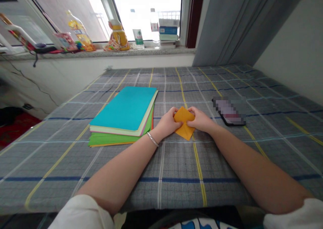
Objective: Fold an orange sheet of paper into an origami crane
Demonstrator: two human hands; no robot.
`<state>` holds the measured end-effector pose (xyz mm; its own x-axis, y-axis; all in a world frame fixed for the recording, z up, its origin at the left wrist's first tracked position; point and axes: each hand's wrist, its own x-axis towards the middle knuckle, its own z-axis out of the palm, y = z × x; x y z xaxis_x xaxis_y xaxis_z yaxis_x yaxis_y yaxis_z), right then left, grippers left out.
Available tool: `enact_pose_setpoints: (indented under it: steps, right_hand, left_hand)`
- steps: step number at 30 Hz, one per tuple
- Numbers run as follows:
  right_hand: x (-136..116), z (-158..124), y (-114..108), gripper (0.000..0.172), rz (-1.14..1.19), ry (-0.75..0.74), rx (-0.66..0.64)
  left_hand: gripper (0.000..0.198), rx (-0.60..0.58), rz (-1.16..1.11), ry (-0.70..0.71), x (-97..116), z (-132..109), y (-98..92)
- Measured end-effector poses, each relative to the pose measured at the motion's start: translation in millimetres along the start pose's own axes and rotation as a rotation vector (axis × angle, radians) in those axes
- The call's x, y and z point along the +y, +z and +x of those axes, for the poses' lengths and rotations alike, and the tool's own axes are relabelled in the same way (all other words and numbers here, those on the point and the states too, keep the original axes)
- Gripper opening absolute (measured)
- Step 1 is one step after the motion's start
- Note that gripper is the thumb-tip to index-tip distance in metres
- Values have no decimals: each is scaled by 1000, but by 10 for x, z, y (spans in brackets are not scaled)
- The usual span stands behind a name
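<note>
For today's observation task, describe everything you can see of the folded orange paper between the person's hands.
The folded orange paper is a small, thin, matte sheet folded into a layered, roughly diamond shape, with points toward the far and near sides. The left hand and right hand grasp its sides, covering part of it. It sits low over the plaid cloth, to the right of the stack of coloured paper; whether it touches the cloth cannot be told.

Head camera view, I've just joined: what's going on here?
A person's left hand and right hand are holding a folded orange paper on a checked cloth. A stack of coloured paper lies to the left of the hands, and a phone lies to the right.
</note>
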<state>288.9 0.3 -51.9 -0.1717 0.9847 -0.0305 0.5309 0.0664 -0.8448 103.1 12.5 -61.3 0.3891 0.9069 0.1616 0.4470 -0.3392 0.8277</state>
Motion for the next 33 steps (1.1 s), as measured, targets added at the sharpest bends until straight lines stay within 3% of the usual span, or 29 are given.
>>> enact_pose_setpoints:
  steps: [20,33]
  right_hand:
    - [121,20,-246,45,128,125,6]
    - [240,39,-444,50,342,147,-236]
  left_hand:
    - [35,-65,-222,-118,80,14,-72]
    - [36,-78,-211,-142,46,16,-111]
